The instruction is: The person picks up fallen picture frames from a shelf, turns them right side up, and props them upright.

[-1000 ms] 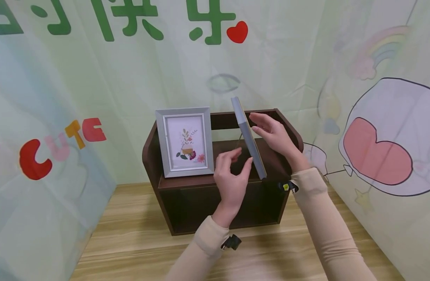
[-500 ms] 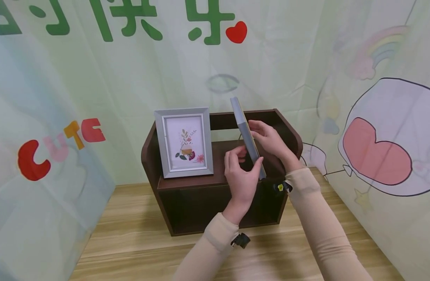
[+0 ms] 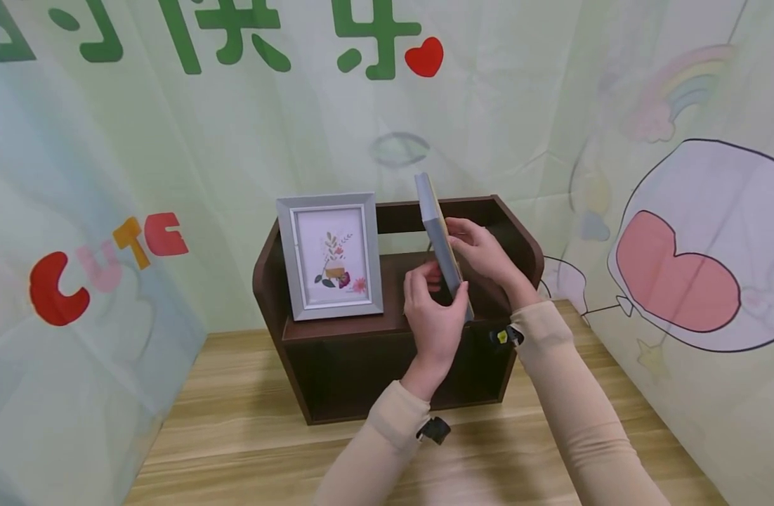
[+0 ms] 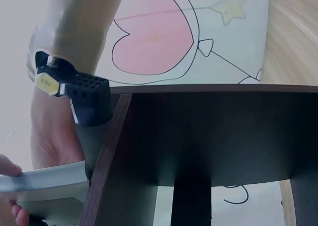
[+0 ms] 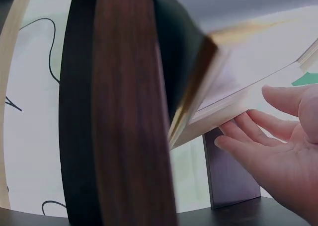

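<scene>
A second picture frame (image 3: pixel 442 242) stands tilted and nearly edge-on to the head view, above the right part of the dark brown shelf's top (image 3: pixel 396 263). My left hand (image 3: pixel 434 320) pinches its near edge, thumb on the right side and fingers on the left. In the left wrist view that grey edge (image 4: pixel 44 180) lies between thumb and fingers. My right hand (image 3: pixel 482 249) touches the frame's right side with extended fingers, also seen in the right wrist view, where fingertips (image 5: pixel 233 131) meet its lower part. What the frame's face shows is hidden.
A grey picture frame (image 3: pixel 379 260) with a flower print stands on the shelf's left. The shelf has raised side panels (image 3: pixel 520 242) and a back rail, with a lower compartment (image 3: pixel 368 376). It stands on a wood-grain surface (image 3: pixel 235 393) against printed cloth walls (image 3: pixel 248 140).
My left hand has moved right and taken hold of the second frame's near edge. My right hand has shifted slightly left and down onto its side. The grey flower frame stays put.
</scene>
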`<state>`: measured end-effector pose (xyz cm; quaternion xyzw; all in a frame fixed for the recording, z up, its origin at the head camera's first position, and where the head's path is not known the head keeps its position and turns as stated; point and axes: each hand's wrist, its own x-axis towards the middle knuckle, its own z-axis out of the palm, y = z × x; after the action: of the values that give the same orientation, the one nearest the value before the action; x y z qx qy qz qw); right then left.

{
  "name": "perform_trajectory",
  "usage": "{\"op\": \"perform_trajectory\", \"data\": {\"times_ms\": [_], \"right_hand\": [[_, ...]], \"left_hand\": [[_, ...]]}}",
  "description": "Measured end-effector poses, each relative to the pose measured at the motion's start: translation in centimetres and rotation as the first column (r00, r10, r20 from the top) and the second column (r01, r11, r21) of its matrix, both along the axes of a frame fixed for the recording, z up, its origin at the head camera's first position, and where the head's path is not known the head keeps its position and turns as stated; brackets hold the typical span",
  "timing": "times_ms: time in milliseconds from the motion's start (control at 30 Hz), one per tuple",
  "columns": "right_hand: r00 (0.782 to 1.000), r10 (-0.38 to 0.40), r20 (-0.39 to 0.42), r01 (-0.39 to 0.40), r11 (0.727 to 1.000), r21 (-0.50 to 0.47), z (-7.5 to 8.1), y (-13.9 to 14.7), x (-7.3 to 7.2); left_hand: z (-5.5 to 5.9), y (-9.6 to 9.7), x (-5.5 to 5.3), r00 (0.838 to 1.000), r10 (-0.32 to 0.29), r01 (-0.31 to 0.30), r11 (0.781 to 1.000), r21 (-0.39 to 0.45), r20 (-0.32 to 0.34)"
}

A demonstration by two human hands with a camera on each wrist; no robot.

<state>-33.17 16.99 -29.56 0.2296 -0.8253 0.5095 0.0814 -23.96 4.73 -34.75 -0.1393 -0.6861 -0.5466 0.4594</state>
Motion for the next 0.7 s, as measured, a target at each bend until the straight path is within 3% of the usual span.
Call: {"op": "perform_trajectory", "data": {"times_ms": [300, 700], "right_hand": [[0.998, -0.049, 0.050, 0.050, 0.999, -0.015, -0.1, -0.3, 0.2], [0.992, -0.122, 0.037, 0.123, 0.992, -0.032, -0.3, 0.0, 0.2]], "left_hand": [[0.2, -1.8, -0.3, 1.000, -0.013, 0.013, 0.999, 0.039, -0.003], [0.5, -4.3, -1.0, 0.993, -0.090, 0.085, 0.995, 0.059, 0.078]]}}
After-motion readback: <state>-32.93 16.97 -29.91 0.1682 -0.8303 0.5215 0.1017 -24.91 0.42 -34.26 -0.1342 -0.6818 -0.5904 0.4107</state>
